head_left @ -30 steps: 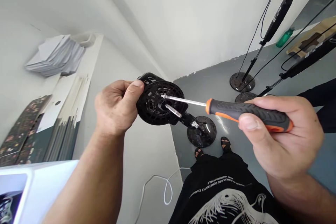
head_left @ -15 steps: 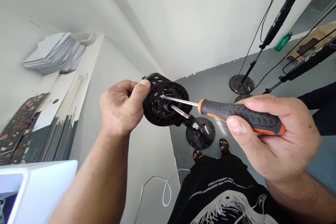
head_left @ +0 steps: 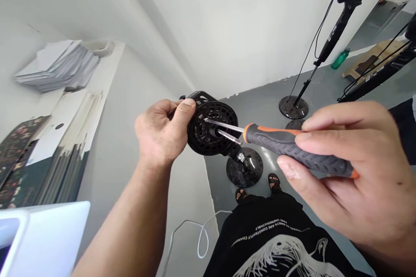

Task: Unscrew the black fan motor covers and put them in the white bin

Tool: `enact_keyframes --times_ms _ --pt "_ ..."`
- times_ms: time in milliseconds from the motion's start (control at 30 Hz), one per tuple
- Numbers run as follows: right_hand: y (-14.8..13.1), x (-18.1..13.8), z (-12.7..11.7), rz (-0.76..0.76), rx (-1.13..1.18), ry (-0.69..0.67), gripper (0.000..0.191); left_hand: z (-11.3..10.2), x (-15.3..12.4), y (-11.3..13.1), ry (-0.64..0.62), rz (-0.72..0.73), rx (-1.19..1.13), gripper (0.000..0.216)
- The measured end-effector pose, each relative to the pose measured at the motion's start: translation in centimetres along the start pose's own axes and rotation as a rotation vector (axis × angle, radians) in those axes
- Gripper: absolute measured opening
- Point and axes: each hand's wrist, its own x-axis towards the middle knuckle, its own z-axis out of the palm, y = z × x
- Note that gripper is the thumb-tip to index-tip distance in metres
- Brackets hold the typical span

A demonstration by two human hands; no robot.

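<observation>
My left hand [head_left: 162,127] is closed around the left edge of a black fan motor head [head_left: 202,139], with the thumb on its slotted round front. A bare metal shaft [head_left: 230,137] sticks out from the middle of that front. In my right hand [head_left: 360,173] is a screwdriver [head_left: 292,146] with a black and orange handle, pinched between thumb and fingers. Its tip meets the front left of the shaft; the screw there is too small to make out. Below the motor head is the fan's stand, with a round dark base [head_left: 244,177] on the floor.
Another standing black fan [head_left: 331,39] with hanging cords is at the right, near a green bottle [head_left: 340,59]. To the left are a stack of papers [head_left: 60,65], upright folders [head_left: 65,164] and a white box edge [head_left: 55,229]. A white cable [head_left: 203,233] hangs below.
The screwdriver handle has turned, its orange stripe now on top, and my right fingers have rolled over it. The motor head and my left hand sit slightly further right in view.
</observation>
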Motion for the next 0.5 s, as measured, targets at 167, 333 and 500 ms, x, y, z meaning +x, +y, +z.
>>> enact_keyframes --times_ms 167,333,500 --pt "-1.2 1.0 -1.2 -0.042 -0.043 -0.087 0.016 0.5 -0.2 0.1 0.003 -0.004 -0.014 0.035" --pt "0.6 0.0 -0.6 -0.005 -0.126 -0.090 0.023 0.4 -0.3 0.4 -0.005 -0.016 -0.012 0.032" --pt "2.1 -1.0 -0.5 0.120 0.076 -0.074 0.063 0.2 -0.6 0.7 -0.023 -0.010 -0.003 0.032"
